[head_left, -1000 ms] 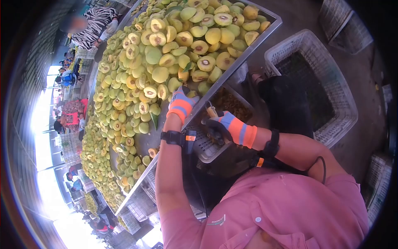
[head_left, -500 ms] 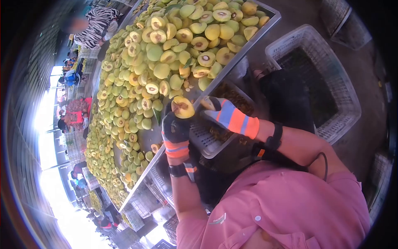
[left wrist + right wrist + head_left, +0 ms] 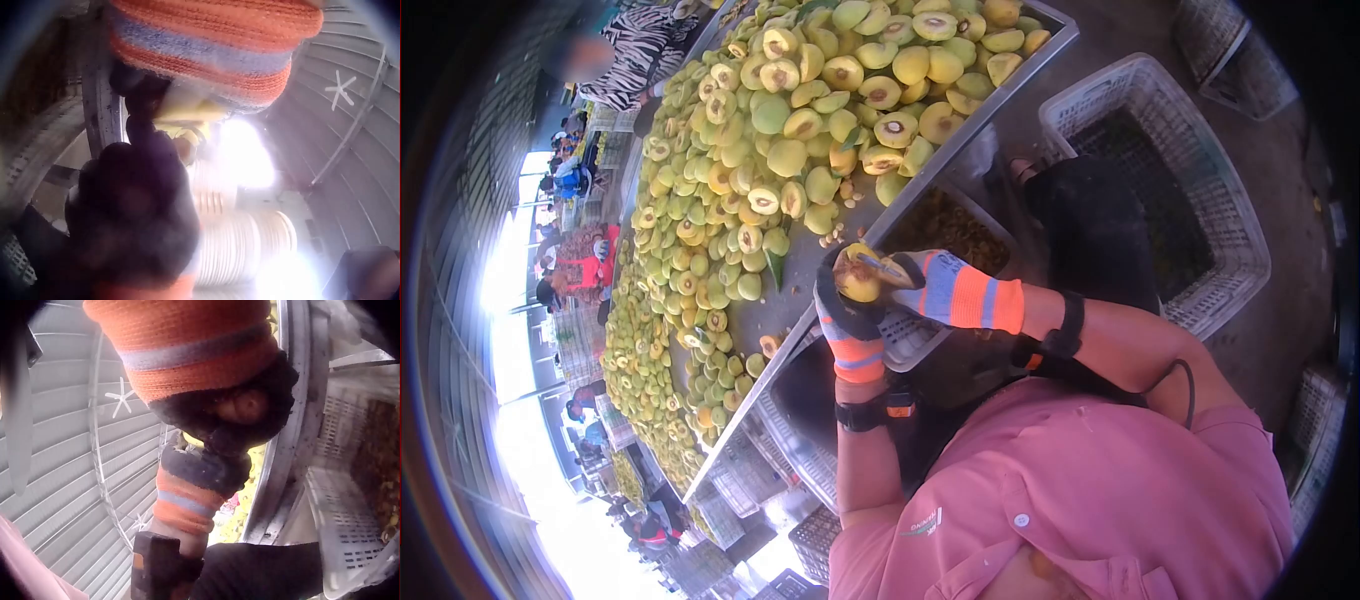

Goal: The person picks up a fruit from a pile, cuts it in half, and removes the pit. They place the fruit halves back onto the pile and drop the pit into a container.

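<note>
Near the table's metal edge, my gloved left hand [image 3: 847, 325] grips a yellow peach half [image 3: 858, 282], its cut face with a brown middle turned up. My right hand [image 3: 955, 285], in a matching orange and grey-blue glove with dark fingers, holds a small metal-tipped tool [image 3: 882, 264] against that cut face. In the left wrist view a bit of yellow flesh [image 3: 190, 109] shows between the two gloves. Dark glove fingers [image 3: 225, 419] hide most of the tool in the right wrist view. A heap of halved peaches [image 3: 785, 155] covers much of the table.
The table's raised metal rim [image 3: 990, 115] runs diagonally past my hands. Small pale pieces [image 3: 835, 236] lie on the tabletop. Below the edge stands a white crate [image 3: 350, 550] with brown bits beside it. A large white crate [image 3: 1250, 250] is at the right. Several people are across the table.
My left hand has come back from the heap with a peach half and moved toward my right hand. The tool in my right hand now meets the peach's cut face.
</note>
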The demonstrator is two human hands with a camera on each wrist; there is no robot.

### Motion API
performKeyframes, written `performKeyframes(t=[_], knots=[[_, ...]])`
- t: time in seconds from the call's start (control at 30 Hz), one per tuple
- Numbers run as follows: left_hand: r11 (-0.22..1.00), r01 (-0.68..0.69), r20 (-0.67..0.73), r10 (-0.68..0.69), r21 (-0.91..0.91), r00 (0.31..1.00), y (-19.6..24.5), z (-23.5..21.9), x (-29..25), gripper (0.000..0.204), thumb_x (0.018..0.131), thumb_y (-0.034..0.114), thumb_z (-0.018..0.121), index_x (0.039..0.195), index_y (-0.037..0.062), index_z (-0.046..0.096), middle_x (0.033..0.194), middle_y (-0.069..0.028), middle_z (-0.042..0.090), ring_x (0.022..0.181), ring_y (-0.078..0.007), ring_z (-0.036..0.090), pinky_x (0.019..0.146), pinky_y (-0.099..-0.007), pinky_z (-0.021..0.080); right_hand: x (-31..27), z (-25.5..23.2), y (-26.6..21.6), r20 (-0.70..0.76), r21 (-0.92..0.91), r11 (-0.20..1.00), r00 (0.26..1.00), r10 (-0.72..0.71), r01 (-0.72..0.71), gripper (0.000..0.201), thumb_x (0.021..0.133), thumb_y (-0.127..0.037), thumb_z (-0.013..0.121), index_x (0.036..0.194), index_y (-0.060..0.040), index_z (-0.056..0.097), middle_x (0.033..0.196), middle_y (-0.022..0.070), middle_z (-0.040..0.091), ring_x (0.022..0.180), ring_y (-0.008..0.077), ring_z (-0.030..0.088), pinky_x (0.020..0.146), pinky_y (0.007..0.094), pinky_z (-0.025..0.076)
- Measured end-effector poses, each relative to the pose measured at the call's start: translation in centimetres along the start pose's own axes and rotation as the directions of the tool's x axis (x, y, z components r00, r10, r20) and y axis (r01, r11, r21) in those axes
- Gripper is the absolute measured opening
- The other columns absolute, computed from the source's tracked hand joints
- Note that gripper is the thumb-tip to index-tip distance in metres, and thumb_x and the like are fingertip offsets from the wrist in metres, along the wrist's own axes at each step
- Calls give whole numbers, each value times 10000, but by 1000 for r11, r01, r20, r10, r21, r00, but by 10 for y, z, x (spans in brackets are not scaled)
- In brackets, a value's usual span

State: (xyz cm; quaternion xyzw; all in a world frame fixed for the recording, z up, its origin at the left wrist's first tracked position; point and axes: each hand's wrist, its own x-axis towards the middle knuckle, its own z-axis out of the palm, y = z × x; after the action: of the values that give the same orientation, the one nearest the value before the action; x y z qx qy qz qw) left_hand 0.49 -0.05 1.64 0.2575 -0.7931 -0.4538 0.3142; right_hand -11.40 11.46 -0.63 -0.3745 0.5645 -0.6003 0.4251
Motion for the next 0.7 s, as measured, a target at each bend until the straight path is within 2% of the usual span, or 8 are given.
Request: performKeyframes(t=[0.07, 0.13, 0.23, 0.33, 0.43, 0.53, 0.63, 0.7], knots=[[1000, -9, 7, 9, 22, 1000, 6, 1, 5, 429, 811, 59, 624, 1223, -22, 536, 1140, -137, 623, 1025, -227, 604, 879, -345, 502, -1, 0, -1, -3, -2, 1000, 1000, -14, 14, 308, 845, -223, 631, 1099, -48, 624, 952, 176, 680, 890, 336, 643, 815, 381, 495], [922, -181, 24, 184, 343, 983, 11, 3, 8, 539, 687, 23, 725, 1197, -12, 552, 1115, -138, 644, 1006, -264, 634, 882, -347, 511, -1, 0, -2, 3, 30, 1000, 1000, -4, 4, 312, 846, -231, 626, 1096, -45, 620, 957, 188, 677, 902, 354, 638, 818, 383, 494], [976, -149, -63, 161, 160, 985, -5, 10, 7, 455, 731, 16, 682, 1175, -16, 588, 1072, -131, 663, 968, -251, 651, 858, -350, 524, -1, -1, -4, -20, -142, 990, 1000, 5, -8, 322, 845, -255, 625, 1094, -51, 605, 947, 209, 667, 918, 390, 627, 809, 406, 499], [995, -48, -111, 38, -91, 993, -9, 16, 1, 386, 805, 31, 625, 1186, -19, 584, 1091, -121, 658, 977, -229, 647, 849, -350, 528, -4, -1, -10, -70, -364, 930, 994, -82, 51, 325, 845, -275, 623, 1083, -57, 582, 928, 212, 661, 920, 407, 621, 793, 433, 503], [908, 79, -128, -143, -412, 981, -11, 22, -3, 325, 869, 60, 577, 1184, -21, 587, 1097, -107, 656, 976, -211, 645, 843, -349, 531, -7, -4, -21, -6, -514, 857, 999, 48, -45, 312, 844, -270, 623, 1062, -55, 565, 925, 204, 660, 913, 402, 624, 788, 446, 505], [779, 137, -97, -245, -612, 965, 13, 27, 1, 293, 916, 94, 536, 1180, -20, 592, 1099, -95, 653, 959, -197, 643, 824, -348, 536, -7, -2, -19, -17, -514, 858, 1000, 12, -19, 297, 842, -261, 619, 1047, -54, 563, 932, 197, 664, 912, 393, 629, 791, 440, 506], [829, 175, -61, -243, -530, 968, -1, 21, 2, 315, 875, 116, 608, 1160, -19, 599, 1075, -96, 669, 917, -186, 652, 800, -343, 538, -8, -4, -19, 12, -626, 778, 998, 64, -42, 295, 834, -247, 618, 1055, -58, 564, 930, 197, 665, 911, 387, 634, 790, 439, 507], [927, 162, 3, -171, -339, 985, -36, 13, -2, 328, 842, 126, 655, 1133, -17, 607, 1049, -92, 679, 891, -187, 660, 789, -337, 538, -10, -11, -27, 85, -699, 715, 992, 93, -7, 335, 813, -241, 627, 1075, -41, 570, 894, 206, 663, 882, 380, 645, 763, 436, 513]])
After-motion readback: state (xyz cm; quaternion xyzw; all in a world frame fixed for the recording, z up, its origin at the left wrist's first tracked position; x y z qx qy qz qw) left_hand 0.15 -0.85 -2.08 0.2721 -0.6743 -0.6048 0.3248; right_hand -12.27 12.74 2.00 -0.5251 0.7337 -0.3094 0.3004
